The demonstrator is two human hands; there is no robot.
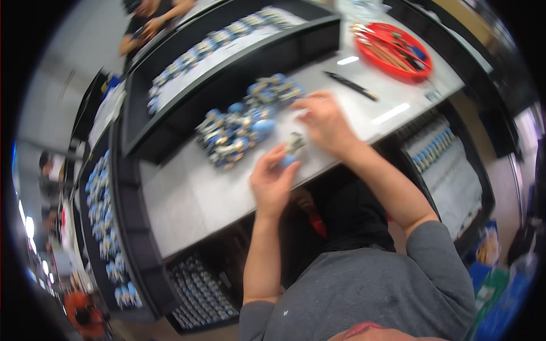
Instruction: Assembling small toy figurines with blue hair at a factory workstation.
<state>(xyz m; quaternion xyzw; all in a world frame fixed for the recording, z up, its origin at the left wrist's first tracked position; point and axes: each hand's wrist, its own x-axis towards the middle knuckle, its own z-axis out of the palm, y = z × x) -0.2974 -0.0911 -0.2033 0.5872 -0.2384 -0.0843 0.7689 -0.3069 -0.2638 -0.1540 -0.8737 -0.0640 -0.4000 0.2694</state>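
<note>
Between the thumb and fingers of my left hand (273, 176) is a small blue and cream figurine (294, 143), its blue part partly covered by the fingertips. My right hand (327, 122) hovers just above and to the right of it, thumb and index finger slightly apart, with nothing visible between them; the hand is somewhat blurred. Close beyond both hands, a heap of similar blue and cream figurines (230, 133) lies on the white tabletop (187, 199). Blur hides the figurines' finer details.
A black tray (239, 71) with rows of figurines stands at the back. Another black tray (122, 227) flanks the table's left. On the right lie a black pen-like tool (350, 85) and a red dish (392, 71) of tools. Lower trays (449, 170) hold more figurines. A person (151, 25) sits beyond.
</note>
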